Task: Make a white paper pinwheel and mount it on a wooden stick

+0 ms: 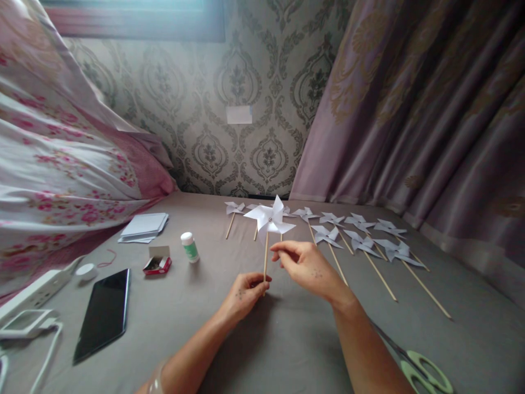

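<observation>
A white paper pinwheel (263,220) on a thin wooden stick stands upright in front of me, with a small pin head at its centre. My left hand (243,295) grips the lower end of the stick between thumb and fingers. Just right of the stick, my right hand (310,269) hovers with slightly bent fingers apart and nothing seen in them. Behind and to the right lie several more pinwheels on sticks, such as one near pinwheel (397,250); some at the back are partly hidden by the held one.
Left of my hands are a glue bottle (190,249), a small red box (157,265), a stack of white paper (144,226), a phone (104,312), a round white lid (86,272) and a power strip (36,295). Green-handled scissors (429,369) lie at lower right, partly behind my forearm.
</observation>
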The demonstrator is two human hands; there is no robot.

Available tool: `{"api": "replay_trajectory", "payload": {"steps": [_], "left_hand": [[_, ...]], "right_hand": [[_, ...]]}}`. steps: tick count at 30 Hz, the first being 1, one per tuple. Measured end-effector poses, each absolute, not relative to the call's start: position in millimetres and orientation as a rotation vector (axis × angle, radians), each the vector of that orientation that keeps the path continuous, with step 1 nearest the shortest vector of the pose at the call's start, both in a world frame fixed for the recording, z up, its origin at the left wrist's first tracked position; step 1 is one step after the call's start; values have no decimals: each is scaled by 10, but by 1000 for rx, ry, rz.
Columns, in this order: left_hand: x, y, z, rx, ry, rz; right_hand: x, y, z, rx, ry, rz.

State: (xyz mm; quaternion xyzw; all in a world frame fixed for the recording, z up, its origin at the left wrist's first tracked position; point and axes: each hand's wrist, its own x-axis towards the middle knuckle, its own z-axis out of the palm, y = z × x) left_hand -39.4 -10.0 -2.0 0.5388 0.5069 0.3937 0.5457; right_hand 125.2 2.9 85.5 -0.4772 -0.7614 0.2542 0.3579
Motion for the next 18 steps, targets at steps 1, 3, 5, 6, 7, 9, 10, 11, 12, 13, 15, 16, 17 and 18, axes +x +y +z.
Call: {"api": "replay_trajectory", "payload": {"steps": [1,3,5,6,7,9,10,11,12,13,15,16,17,18], "left_hand": [[-390,-102,-19,1272,1201,929],[-381,-101,-29,1260,1198,921],[-373,-96,-51,1262,1201,905],[-370,-93,-64,1264,1204,895],[-368,-89,-77,1266,1205,888],[-369,-82,-99,1268,1197,885],[-370,-80,-107,1266,1189,889],[-372,-78,-113,1263,1182,894],[-373,-77,-117,1261,1177,897],[-373,-76,-122,1258,1177,899],[-370,-76,-132,1253,1181,899],[-367,-75,-138,1251,1182,897],[-363,-75,-143,1248,1182,894],[-360,-75,-147,1246,1180,891]], "right_hand": [[1274,47,867,-1261,-1867,578],[1324,88,890,-1350,-1713,381],[1363,112,909,-1496,-1680,234],[1376,114,915,-1585,-1709,202],[1384,107,919,-1665,-1762,206],[1393,77,923,-1743,-1928,313],[1397,59,925,-1725,-2031,409],[1404,43,926,-1677,-2133,522],[1413,32,927,-1608,-2215,636],[1425,29,928,-1536,-2261,732],[1452,47,928,-1464,-2211,795],[1465,66,926,-1479,-2121,751],[1475,89,923,-1516,-2012,671],[1481,111,920,-1562,-1906,578]]}}
